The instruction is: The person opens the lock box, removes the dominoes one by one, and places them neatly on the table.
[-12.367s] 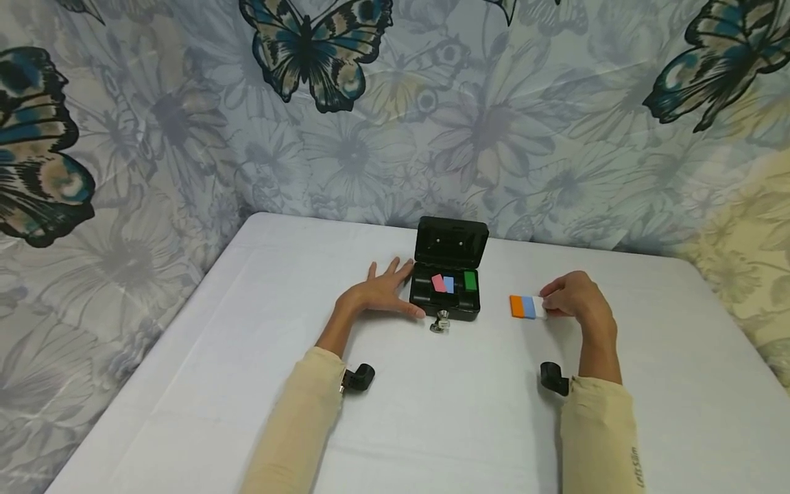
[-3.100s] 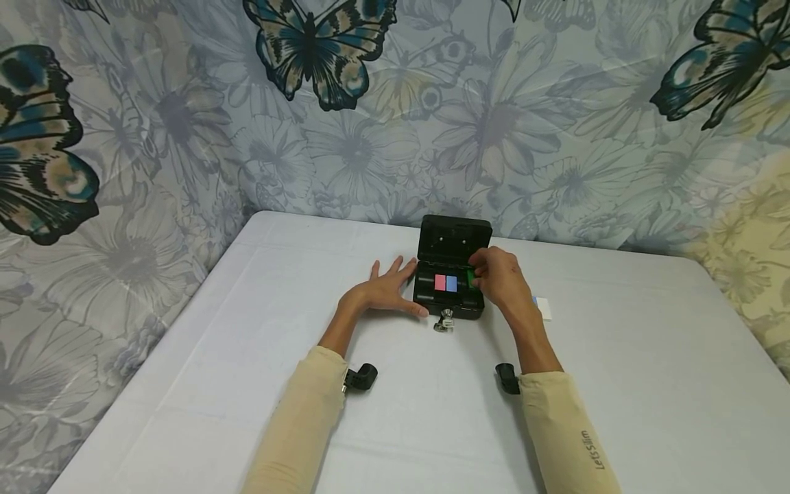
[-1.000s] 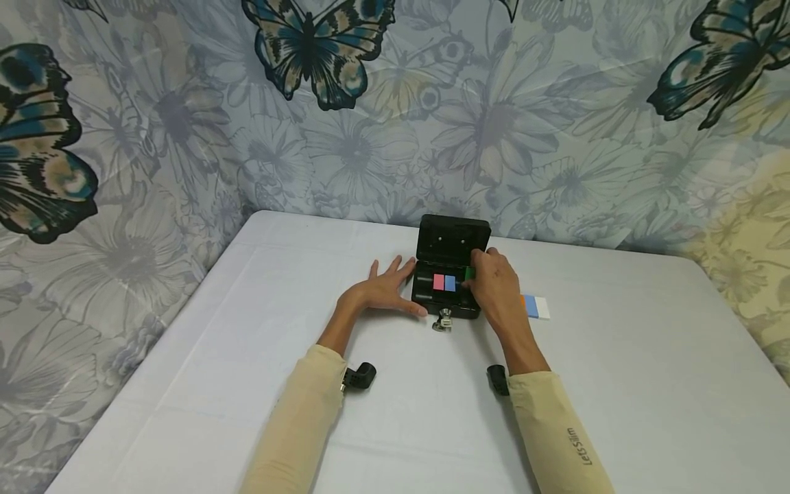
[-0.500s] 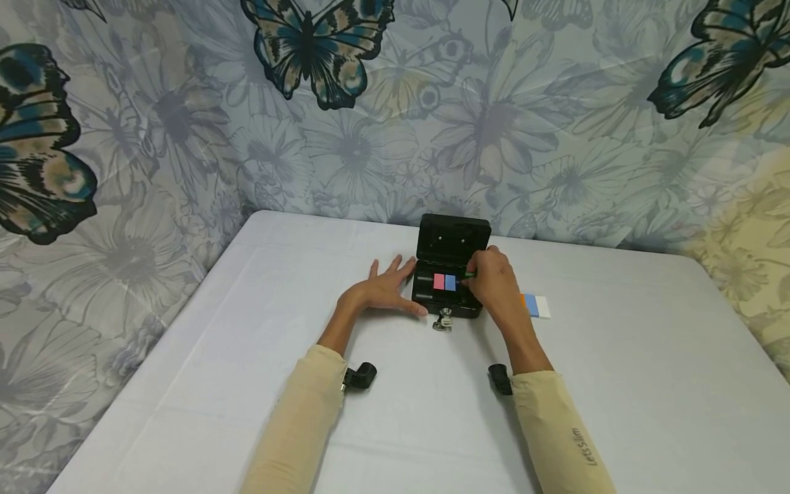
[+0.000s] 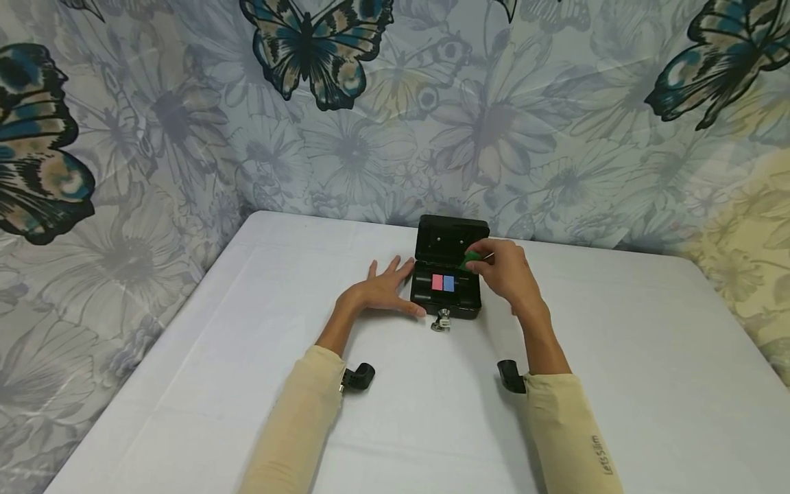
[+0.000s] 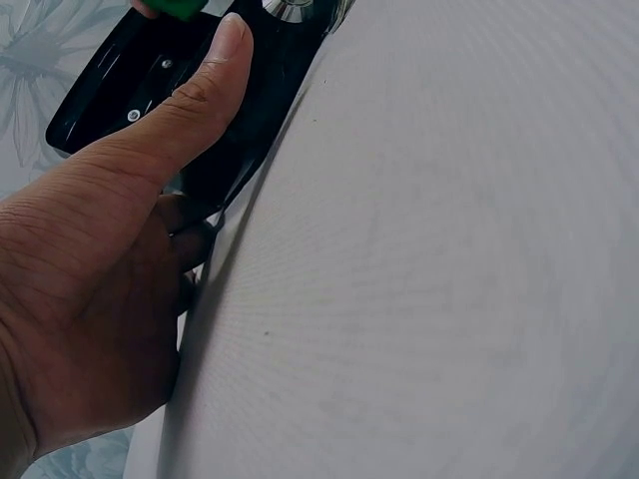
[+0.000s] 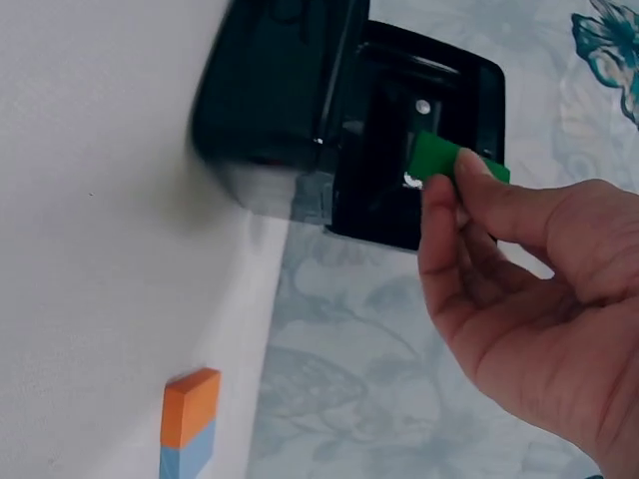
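A black cash box (image 5: 463,309) stands at the far side of the table with its lid (image 5: 435,240) raised. Inside lie a pink block (image 5: 437,282) and a blue block (image 5: 449,283), side by side. My right hand (image 5: 509,274) pinches a green block (image 7: 434,157) between thumb and fingers, over the box's right compartment and in front of the lid. At the box's left side my left hand (image 5: 382,291) rests with fingers spread, its thumb (image 6: 205,105) along the front left corner. Keys (image 5: 441,324) hang from the front lock.
An orange block (image 7: 189,409) and a light blue block (image 7: 188,454) lie together on the table, right of the box; my right arm hides them in the head view. The white tabletop (image 5: 395,412) ends behind the box at a patterned cloth wall (image 5: 370,158).
My right hand has moved from the small blocks on the table to the box, taken hold of the green block and lifted it. The pink block lies straighter. My left hand stayed put.
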Motion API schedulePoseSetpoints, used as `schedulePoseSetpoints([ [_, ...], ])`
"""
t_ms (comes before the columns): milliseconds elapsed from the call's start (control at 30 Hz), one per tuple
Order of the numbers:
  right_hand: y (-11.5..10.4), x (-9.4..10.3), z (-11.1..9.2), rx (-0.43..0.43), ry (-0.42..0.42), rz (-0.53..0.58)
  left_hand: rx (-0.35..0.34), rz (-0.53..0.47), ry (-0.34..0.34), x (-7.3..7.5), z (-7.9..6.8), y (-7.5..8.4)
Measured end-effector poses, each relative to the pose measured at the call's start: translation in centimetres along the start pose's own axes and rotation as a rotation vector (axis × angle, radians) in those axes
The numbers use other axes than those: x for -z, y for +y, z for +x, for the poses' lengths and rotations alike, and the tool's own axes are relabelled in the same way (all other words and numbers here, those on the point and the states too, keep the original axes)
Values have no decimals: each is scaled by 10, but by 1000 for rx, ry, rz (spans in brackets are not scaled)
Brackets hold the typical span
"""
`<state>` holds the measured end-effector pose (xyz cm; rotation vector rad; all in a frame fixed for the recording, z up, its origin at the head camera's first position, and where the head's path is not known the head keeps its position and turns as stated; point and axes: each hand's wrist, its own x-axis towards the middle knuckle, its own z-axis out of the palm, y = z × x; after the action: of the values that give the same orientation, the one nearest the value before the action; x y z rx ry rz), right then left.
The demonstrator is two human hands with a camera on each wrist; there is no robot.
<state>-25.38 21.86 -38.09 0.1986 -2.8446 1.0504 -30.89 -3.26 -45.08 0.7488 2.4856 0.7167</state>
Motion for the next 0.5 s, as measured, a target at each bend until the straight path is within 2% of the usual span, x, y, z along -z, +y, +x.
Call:
schedulePoseSetpoints([
  [200, 1, 6, 1, 9, 3, 13, 1, 3, 2, 0, -1, 1],
  [500, 2, 9, -2, -46, 87, 99, -5, 9, 3, 0, -1, 1],
])
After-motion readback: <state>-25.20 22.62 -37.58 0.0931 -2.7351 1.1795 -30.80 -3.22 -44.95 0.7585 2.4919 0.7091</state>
